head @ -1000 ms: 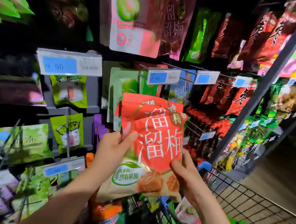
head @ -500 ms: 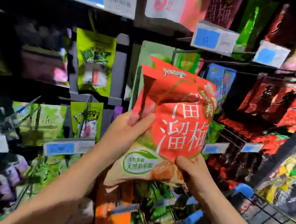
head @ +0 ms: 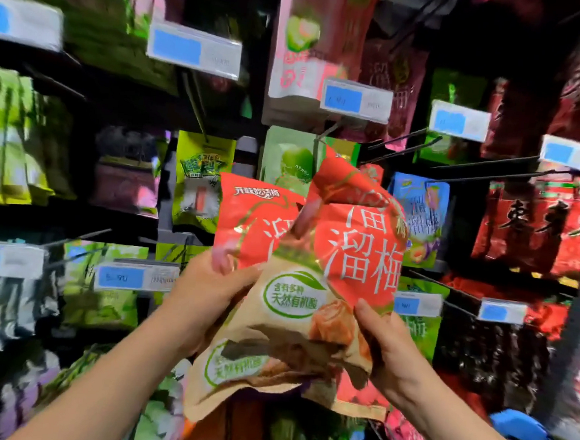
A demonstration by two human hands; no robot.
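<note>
Two red pouches in hand, and no longer stacked flat as a second ago: now split into a fan, left pouch [head: 247, 217] leaning left, right pouch [head: 361, 255] leaning right, lower corners crossing between the wrists. Also lifted higher, with only the blue cart handle [head: 521, 430] left in sight at the near right. Probably means sorting the pair, to keep one or to hang one back; cannot tell which yet.

Nearest, left hand [head: 207, 303]: closed on the left edge of the left pouch, thumb across the front, fingers hidden behind. Right hand [head: 392, 354]: gripping the lower right side of the right pouch, thumb [head: 366, 309] pressed on the printed face, fingers curled behind.

Farther back, just behind the pouch tops, green pouch [head: 287, 161] hanging on a metal peg [head: 323, 136]. Beyond, blurred price tags [head: 357, 100] above and dark red packs [head: 535, 223] at the far right.
</note>
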